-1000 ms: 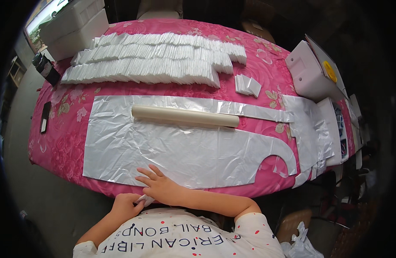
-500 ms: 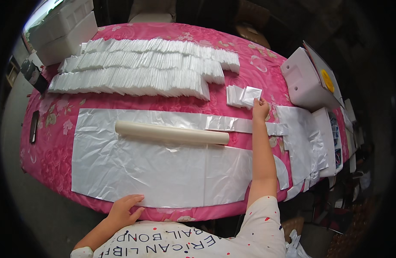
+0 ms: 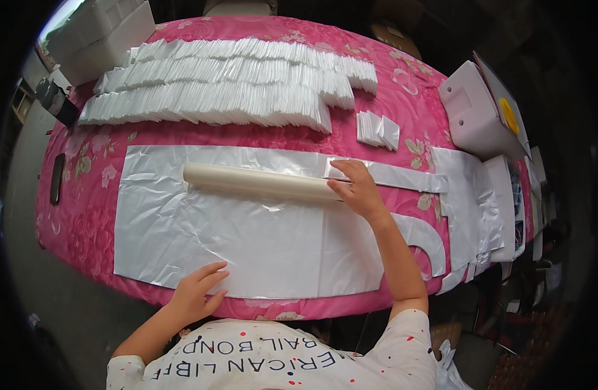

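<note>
A thin, shiny white plastic sheet (image 3: 266,253) lies spread over the table, with two strips at its right end, one straight and one curved. Across its far half rests a long cream-coloured tube (image 3: 260,181). My right hand (image 3: 356,187) is at the tube's right end, thumb and fingers apart, by the straight strip; whether it touches the tube is hard to tell. Near the sheet's front edge is my left hand (image 3: 200,292), its fingers spread and nothing in it. Beyond my right hand stands a short row of small folded white plastic squares (image 3: 378,130).
Long rows of folded white plastic (image 3: 214,84) fill the table's far left. White foam boxes stand at the back left (image 3: 101,42) and right (image 3: 471,110). More plastic sheets (image 3: 468,201) lie at the right. A dark bottle (image 3: 56,102) and a phone-like object (image 3: 57,179) are at the left.
My right hand has let go of a folded white square at the small row and come back toward me to the tube's right end. My left hand has shifted slightly, its fingers more spread.
</note>
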Demonstrator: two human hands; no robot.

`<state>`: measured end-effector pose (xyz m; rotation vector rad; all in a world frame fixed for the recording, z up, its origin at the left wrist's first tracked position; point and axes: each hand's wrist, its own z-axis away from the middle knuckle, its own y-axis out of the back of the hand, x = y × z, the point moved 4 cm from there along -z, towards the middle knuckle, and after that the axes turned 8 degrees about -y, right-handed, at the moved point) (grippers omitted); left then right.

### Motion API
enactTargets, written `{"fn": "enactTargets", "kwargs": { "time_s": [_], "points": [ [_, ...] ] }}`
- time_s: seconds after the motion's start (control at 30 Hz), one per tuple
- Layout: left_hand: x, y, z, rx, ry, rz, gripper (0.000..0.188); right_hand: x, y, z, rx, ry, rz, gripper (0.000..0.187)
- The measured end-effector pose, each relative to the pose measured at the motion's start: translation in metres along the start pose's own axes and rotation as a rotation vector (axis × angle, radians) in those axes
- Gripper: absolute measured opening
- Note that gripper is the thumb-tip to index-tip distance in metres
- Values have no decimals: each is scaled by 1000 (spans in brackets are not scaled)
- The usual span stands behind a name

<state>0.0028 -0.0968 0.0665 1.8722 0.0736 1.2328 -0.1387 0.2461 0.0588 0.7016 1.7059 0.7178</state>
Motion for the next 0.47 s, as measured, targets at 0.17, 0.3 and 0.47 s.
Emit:
{"fn": "enactTargets", "kwargs": {
  "time_s": [0.17,0.3,0.47],
  "points": [
    [7,-15,-28,-56,-130,-22,36,-28,-6,60,-113,2,266,54],
    [11,-38,-46,-49,-148,-89,59,-63,-15,128,-258,-177,175,54],
    [20,-76,-63,32,-191,-176,89,-95,-34,190,-302,-10,12,60]
  ]
}}
